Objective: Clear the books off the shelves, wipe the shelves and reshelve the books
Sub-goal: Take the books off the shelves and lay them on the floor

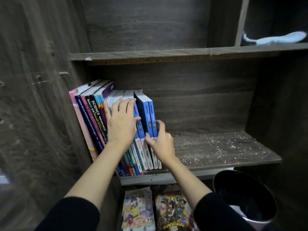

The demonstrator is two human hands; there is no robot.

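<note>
**Books at the left end of the middle shelf, both hands on them**

Books are standing upright in one row, showing spines in pink, navy, black, purple, teal and blue. They are sitting packed against the left wall of the bookcase, on the dark wood-grain middle shelf.

Left hand is lying flat across the spines in the middle of the row. Its fingers are spreading straight up to the top edges and its thumb is crossing a blue spine.

Right hand is pinching the two blue-spined paperbacks at the right end of the row. The thumb is pressing the near left side and the fingers are curling round the outer cover.

Pale flecks are showing over the bare right part of that shelf.

A pale blue cloth is lying in the upper right compartment.

Two colourful comic magazines are lying below the shelf. A dark round bin is standing just beside the right forearm.
</note>
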